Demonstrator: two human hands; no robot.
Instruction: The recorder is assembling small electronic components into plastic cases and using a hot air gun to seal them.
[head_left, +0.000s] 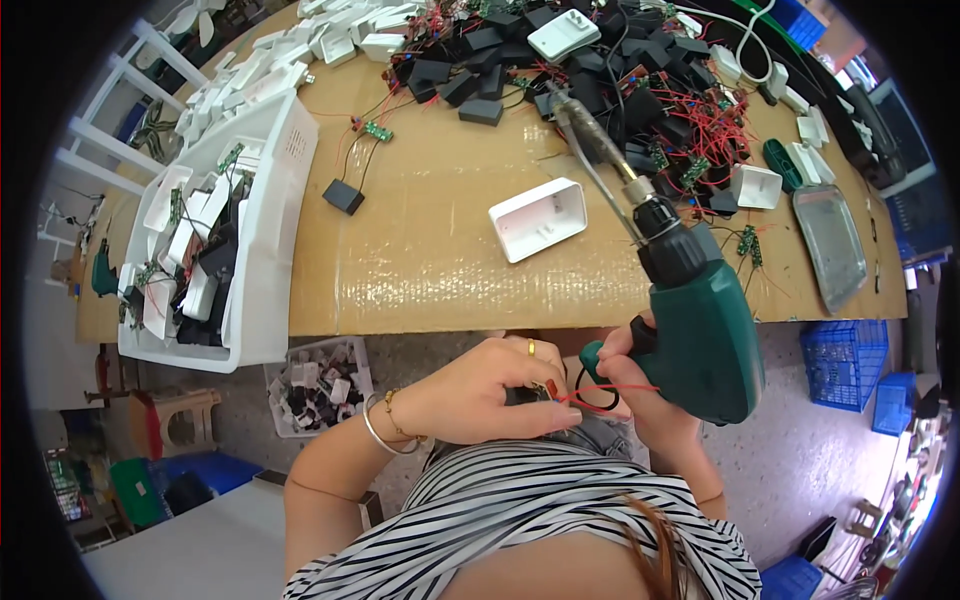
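My right hand is wrapped round the grip of a green pistol-shaped soldering gun. Its long metal tip points away over the table, toward the heap of parts. Close to my lap, my left hand is closed on a small wired circuit board, mostly hidden by the fingers. Red and black wires loop from it toward my right hand. Just beyond the table's near edge lies an open white plastic casing, left of the gun.
Black boxes and red-wired boards heap at the back. White casings pile at the back left. A white bin of parts stands at the left. One black box with a green board and a metal tray lie on the cardboard-covered table.
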